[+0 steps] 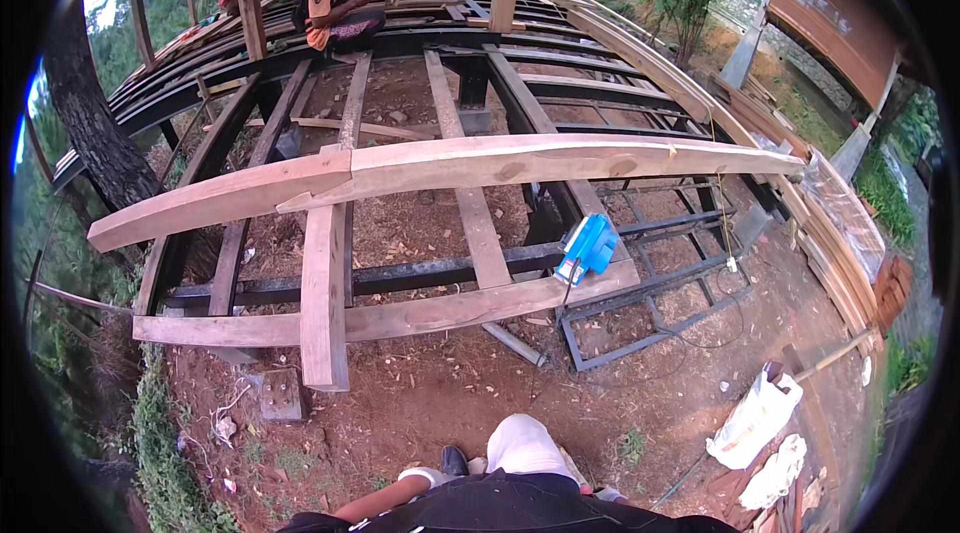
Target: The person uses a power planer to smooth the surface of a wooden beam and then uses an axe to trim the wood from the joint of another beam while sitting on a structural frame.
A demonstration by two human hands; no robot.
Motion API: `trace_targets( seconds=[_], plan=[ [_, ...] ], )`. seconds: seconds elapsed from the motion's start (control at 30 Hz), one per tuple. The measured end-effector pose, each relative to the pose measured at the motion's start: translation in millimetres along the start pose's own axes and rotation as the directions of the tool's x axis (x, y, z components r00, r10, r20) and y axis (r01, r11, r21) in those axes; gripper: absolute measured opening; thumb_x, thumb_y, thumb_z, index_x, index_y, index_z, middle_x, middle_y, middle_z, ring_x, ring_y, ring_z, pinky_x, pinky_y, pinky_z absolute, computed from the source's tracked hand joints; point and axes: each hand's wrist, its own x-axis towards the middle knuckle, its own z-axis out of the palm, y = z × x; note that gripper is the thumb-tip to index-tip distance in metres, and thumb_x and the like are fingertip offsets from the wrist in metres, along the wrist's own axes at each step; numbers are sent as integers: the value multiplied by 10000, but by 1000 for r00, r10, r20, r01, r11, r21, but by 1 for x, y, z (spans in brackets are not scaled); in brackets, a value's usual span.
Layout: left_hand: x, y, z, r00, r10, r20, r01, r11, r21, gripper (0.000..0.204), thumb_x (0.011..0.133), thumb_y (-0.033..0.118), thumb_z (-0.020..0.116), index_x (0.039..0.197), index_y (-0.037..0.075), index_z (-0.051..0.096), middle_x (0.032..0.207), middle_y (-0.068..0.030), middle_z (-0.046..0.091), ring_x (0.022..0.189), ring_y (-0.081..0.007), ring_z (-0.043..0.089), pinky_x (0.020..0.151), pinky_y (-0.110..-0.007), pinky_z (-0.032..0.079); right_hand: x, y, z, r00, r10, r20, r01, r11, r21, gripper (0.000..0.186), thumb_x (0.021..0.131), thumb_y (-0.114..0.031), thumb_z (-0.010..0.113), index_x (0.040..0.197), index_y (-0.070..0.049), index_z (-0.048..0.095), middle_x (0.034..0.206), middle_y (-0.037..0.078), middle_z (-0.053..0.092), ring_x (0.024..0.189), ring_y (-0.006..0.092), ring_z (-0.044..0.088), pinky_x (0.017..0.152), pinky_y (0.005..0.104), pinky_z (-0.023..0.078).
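Head view: hands out of sight; grip, I can't tell.
Blue power tool [592,245]: near front beam's [430,311] right end.
Long beam [560,161]: across the joists [480,233].

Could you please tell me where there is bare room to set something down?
The dirt bordered by the front beam, the grey pipe and the dark shoe looks mostly bare. The right is crowded with a white sack and stacked planks; so is the beam's right end, with a blue power tool near a black metal frame.
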Motion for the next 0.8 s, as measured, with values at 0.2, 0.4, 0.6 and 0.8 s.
trace_targets(
  seconds=[0.2,0.4,0.6,0.8],
  plan=[
    [-3,0,-16,989,-88,119,113,969,-218,609,918,535,620,1306,73,696,1300,-105,710,1176,-266,662,990,-431,476,-6,-171,-100,880,-444,-170,411,890,-200,434,837,-472,764,1046,-92,777,1046,139,778,1019,294,732,872,388,554],
    [-38,37,-38,993,-95,-69,42,834,-550,400,963,368,655,1215,72,748,1178,-62,747,1057,-225,683,928,-402,490,-6,-375,-250,468,-787,-403,825,552,-121,299,727,-121,874,959,-45,700,850,11,717,758,126,622,748,329,534],
    [-57,122,-75,977,-176,-122,56,760,-648,383,971,326,628,1232,65,731,1191,-68,748,1045,-225,679,943,-413,496,-41,-598,-424,67,-872,-485,908,254,-332,294,817,-252,808,1032,-94,684,912,105,726,845,265,693,803,406,550],
    [-99,195,-79,906,-408,-108,200,640,-742,539,980,512,597,1245,60,723,1149,-100,756,1067,-261,696,944,-383,520,5,-766,-528,77,-863,-500,620,434,-653,463,862,-453,737,1153,-103,652,1157,168,721,1100,378,673,943,493,533]
  ],
)
